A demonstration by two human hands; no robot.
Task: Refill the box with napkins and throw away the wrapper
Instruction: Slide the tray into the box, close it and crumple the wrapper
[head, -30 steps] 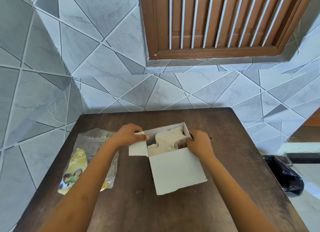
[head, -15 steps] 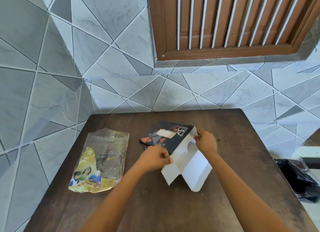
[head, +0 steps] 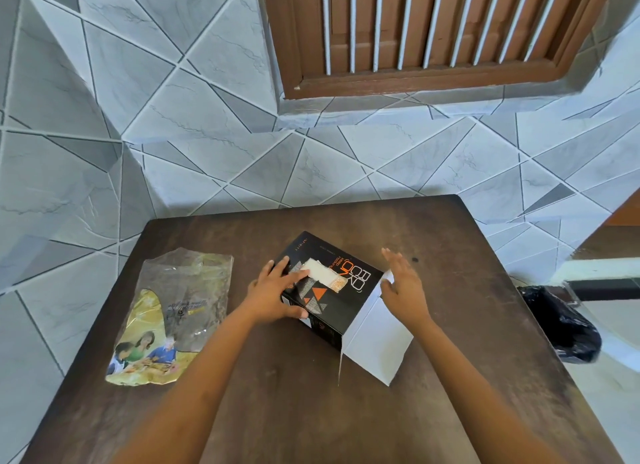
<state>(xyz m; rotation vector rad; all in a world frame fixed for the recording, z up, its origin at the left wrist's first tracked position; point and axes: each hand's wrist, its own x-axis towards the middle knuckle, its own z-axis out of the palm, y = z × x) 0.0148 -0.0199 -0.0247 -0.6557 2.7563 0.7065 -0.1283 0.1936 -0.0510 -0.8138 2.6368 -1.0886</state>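
the black printed cardboard napkin box lies on the dark brown wooden table, printed top face up, its long axis running from far-left to near-right. a white napkin shows through the slot in the top. at the near-right end the white end flap hangs open onto the table. the left hand presses flat on the box's left part, fingers spread over the top and thumb at the near edge, steadying rather than clenching. the right hand is held open, fingers extended, just at the open end above the flap; whether it touches the card i cannot tell. so the flap lies directly below and in front of the right hand (the nearer one by far), and closing it looks like that hand's job. the crumpled clear-and-yellow plastic wrapper lies flat on the table, left of the box and apart from it, not yet thrown away. a bin with a black bag stands on the floor off the table's right side.
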